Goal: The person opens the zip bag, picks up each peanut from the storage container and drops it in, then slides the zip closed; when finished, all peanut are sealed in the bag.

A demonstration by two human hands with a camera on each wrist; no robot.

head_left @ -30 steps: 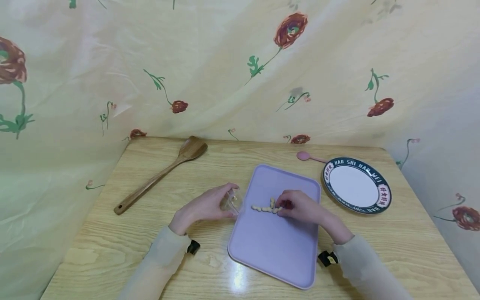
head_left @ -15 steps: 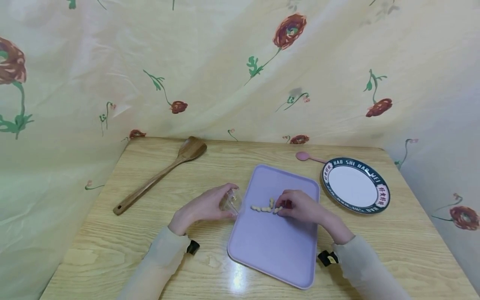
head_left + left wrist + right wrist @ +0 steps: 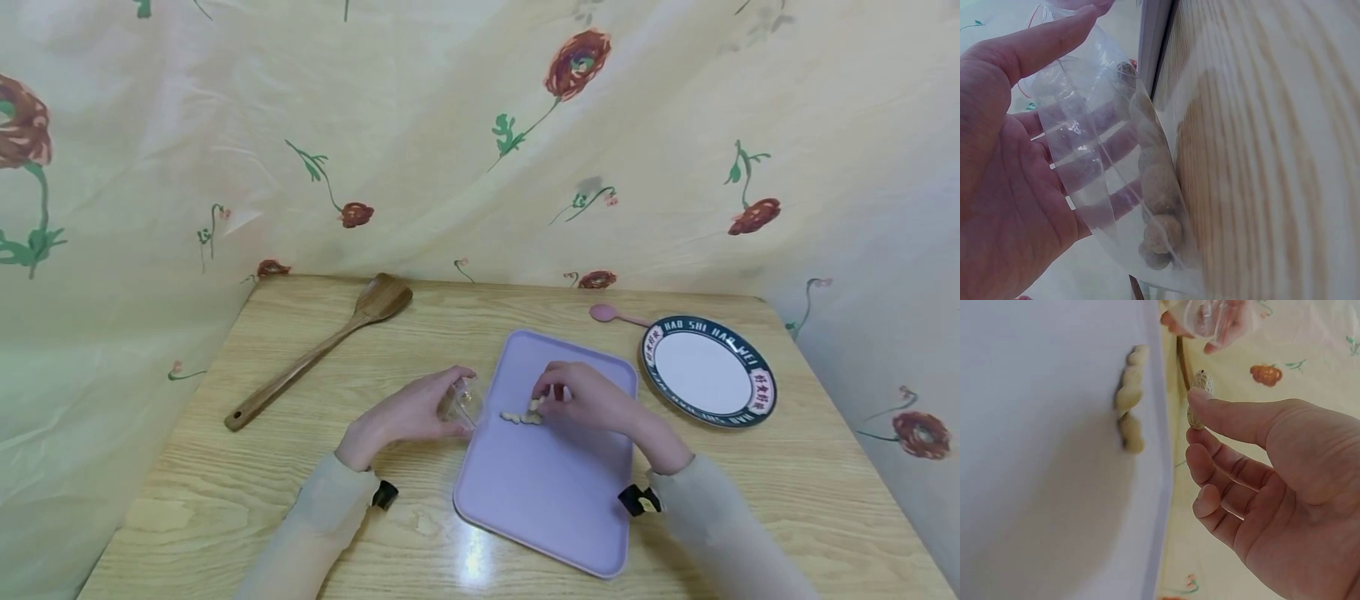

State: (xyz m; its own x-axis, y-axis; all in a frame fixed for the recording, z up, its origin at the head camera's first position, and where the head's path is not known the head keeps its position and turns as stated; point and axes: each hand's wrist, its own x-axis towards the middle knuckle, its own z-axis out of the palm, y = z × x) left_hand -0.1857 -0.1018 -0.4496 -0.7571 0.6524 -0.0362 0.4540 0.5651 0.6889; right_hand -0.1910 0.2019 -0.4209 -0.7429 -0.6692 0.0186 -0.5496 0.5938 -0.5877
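My left hand [image 3: 411, 408] holds a clear plastic bag [image 3: 462, 402] at the left edge of the lilac tray [image 3: 536, 500]. In the left wrist view, peanuts [image 3: 1163, 187] show through the bag's wall, low down near the wooden table. Over the tray, my right hand [image 3: 588, 396] pinches a single peanut [image 3: 1202, 381] between thumb and index finger, the other fingers loosely bent. Below it, more unshelled peanuts [image 3: 1130, 397] lie in a short row on the tray; the hand partly covers that area in the head view.
A wooden spatula [image 3: 322, 350] lies at the left of the table [image 3: 405, 533]. To the right of the tray sits a dark-rimmed white plate [image 3: 705, 371], with a pink spoon [image 3: 603, 312] reaching out from its left side. Flowered cloth [image 3: 420, 125] hangs behind the table.
My right hand has risen off the tray and shifted slightly left and away from me, with a peanut in its pinch. The left hand and bag have stayed in place.
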